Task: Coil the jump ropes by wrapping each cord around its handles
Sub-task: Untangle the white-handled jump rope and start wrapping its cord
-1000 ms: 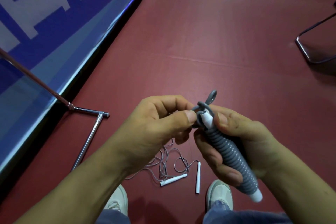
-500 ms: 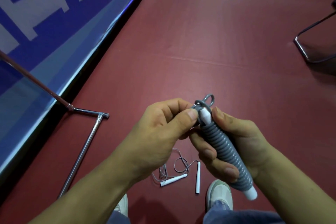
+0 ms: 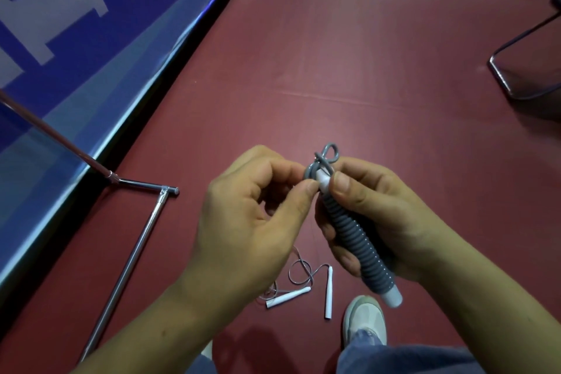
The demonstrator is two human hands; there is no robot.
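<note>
The right hand grips the wound grey jump rope above the floor. The left hand pinches its cord end at the far tip, where the loop has just drawn tighter. Tie-off seems nearly done; the white-handled rope lies uncoiled.

The coil lies slantwise in the right hand, which grips it from the right. The left hand sits just left of the coil and pinches its upper end, where a loop sticks up. On the floor below the coil lies a loose rope. A shoe is under the coil's lower end. A rod frame stands well left of the coil, with a banner beyond it. A chair leg is far to the upper right of the coil.
</note>
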